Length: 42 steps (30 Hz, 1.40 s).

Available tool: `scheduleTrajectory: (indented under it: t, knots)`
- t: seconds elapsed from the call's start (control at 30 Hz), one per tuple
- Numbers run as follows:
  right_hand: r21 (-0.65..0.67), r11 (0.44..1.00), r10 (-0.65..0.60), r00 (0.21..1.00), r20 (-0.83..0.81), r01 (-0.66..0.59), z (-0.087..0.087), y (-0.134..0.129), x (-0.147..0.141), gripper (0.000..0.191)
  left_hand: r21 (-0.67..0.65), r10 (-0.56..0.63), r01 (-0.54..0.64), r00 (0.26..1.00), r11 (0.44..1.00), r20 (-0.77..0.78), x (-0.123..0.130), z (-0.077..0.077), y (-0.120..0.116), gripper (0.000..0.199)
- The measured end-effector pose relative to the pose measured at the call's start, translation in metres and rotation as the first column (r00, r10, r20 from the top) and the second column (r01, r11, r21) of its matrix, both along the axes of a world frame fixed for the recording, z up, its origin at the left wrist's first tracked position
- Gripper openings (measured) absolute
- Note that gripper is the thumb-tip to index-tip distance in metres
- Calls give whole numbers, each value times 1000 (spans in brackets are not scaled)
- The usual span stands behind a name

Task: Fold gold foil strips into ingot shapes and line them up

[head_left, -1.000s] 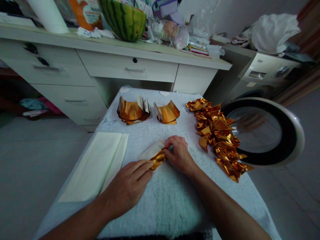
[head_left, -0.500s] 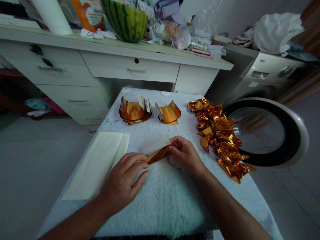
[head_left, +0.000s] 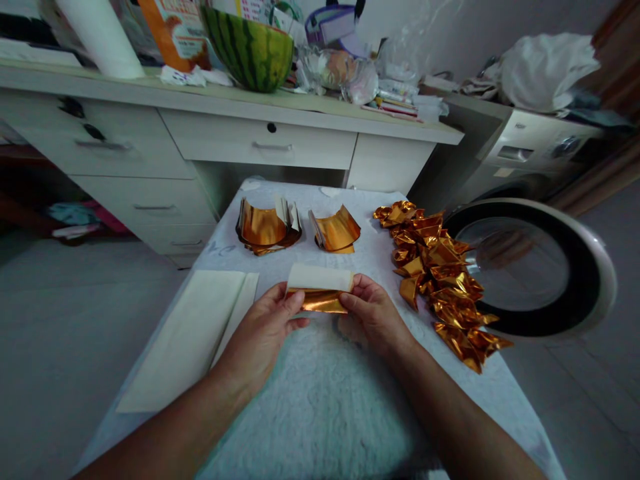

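Between my hands is a sheet of gold foil paper [head_left: 323, 303], folded so that a pale backing strip shows above a shiny gold strip. My left hand [head_left: 273, 327] pinches its left end, thumb in front. At the right end, my right hand [head_left: 373, 308] grips it between thumb and fingers. Beyond the hands lie two curved stacks of gold foil paper, a larger stack [head_left: 267, 227] and a smaller stack [head_left: 337, 230]. Folded gold foil pieces [head_left: 435, 267] form a heap to the right. Cream paper sheets [head_left: 187, 333] lie flat beside my left forearm.
The cloth-covered table [head_left: 320, 413] stands before a white desk [head_left: 260, 143] with drawers. On the desk are a cut watermelon [head_left: 250, 50], a paper roll [head_left: 103, 40] and plastic bags. A washing machine's open round door [head_left: 590, 267] borders the table's right side.
My left hand has taken hold of the paper's left end, thumb now in front. The sheet has turned from slanted to level, showing its pale strip and gold strip.
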State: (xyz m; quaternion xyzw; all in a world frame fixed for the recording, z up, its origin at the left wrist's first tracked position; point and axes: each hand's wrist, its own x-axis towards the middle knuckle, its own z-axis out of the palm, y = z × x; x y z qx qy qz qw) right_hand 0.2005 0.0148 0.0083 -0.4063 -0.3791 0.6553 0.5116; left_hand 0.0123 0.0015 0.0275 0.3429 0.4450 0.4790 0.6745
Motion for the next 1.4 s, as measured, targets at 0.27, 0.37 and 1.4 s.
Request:
scheduleTrajectory:
  t: [0.27,0.37,1.4]
  knots:
    - [-29,996,78,996,-51,-79,5,-4,-4,36,16,127,-126,992,992,-21,-1,-9,11,26]
    - [-32,996,81,994,-66,-84,6,-5,-4,34,51,147,-145,988,988,-48,-1,-8,12,24]
    - [626,525,-531,352,771,-577,5,-21,1,11,271,121,4,889,963,-442,-8,-20,20,16]
